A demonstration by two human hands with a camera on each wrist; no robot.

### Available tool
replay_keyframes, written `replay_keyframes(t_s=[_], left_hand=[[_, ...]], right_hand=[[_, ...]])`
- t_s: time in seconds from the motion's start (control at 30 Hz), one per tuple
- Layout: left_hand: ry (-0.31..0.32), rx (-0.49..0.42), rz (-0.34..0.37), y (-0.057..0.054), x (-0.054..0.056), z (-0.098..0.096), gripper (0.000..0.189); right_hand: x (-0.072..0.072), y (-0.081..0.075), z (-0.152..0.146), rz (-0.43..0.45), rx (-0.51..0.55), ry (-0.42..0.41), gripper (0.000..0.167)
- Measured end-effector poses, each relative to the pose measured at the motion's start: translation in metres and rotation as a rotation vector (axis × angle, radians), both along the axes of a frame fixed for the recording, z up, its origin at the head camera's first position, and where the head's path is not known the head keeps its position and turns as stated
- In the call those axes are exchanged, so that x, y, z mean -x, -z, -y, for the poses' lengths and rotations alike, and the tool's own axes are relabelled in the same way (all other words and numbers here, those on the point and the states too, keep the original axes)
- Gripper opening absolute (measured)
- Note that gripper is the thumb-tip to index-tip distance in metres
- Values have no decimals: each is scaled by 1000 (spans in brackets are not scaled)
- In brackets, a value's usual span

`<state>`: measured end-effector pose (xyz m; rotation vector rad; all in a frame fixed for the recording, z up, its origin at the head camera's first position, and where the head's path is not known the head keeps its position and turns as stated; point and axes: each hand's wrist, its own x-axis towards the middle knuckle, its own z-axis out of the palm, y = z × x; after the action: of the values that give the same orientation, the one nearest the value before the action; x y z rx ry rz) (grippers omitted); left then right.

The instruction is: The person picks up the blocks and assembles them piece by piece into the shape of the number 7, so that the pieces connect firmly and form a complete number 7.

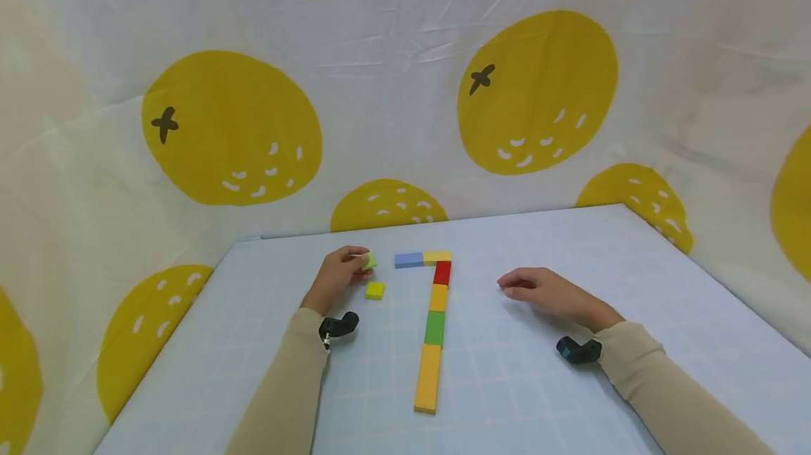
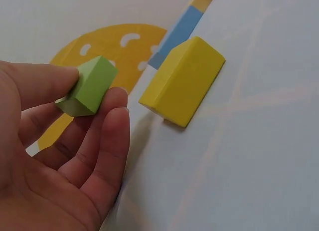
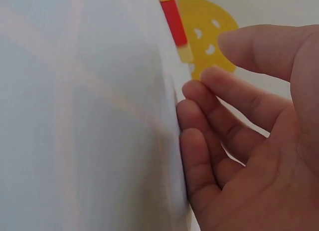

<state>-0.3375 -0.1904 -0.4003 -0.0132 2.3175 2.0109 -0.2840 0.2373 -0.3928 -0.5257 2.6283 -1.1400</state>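
Note:
Between thumb and fingers, my left hand (image 1: 338, 275) pinches a light green block (image 2: 91, 86), held just off the table. A yellow block (image 1: 374, 291) lies on the table near that hand; the left wrist view shows it close to the fingertips. My right hand (image 1: 551, 294) rests at the table on the right, fingers loosely bent around nothing. From far to near runs a line of blocks: a red block (image 1: 442, 272), an orange block (image 1: 438, 297), a green block (image 1: 434, 329) and a long orange block (image 1: 427, 379). At its far end, a pale yellow block (image 1: 437, 256) and a blue block (image 1: 408, 260) extend left.
A white table (image 1: 507, 399) with a faint grid carries everything. Behind it hangs a white cloth (image 1: 393, 89) printed with large yellow fruit, meeting the table's back edge. Each wrist wears a black camera, such as the left one (image 1: 340, 325).

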Motion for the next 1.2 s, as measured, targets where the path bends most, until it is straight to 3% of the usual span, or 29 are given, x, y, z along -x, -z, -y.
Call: replay_keyframes(t_s=[0.17,0.4,0.5,0.77,1.2], left_hand=[[37,56,14,1,-1,-1,40],[59,320,25,-6,1,0,45],[71,376,14,-10,3,0,44],[14,389,61,-10,11,-11,39],[89,352,-21,-13,8,-11,40]], right_hand=[[-1,4,-3,-20,8,26,35],[0,7,-1,-38,61,34,33],[2,9,0,-35,73,29,32],[7,8,-2,-44,52,35,32],[3,6,-1,-34,63,40,30]])
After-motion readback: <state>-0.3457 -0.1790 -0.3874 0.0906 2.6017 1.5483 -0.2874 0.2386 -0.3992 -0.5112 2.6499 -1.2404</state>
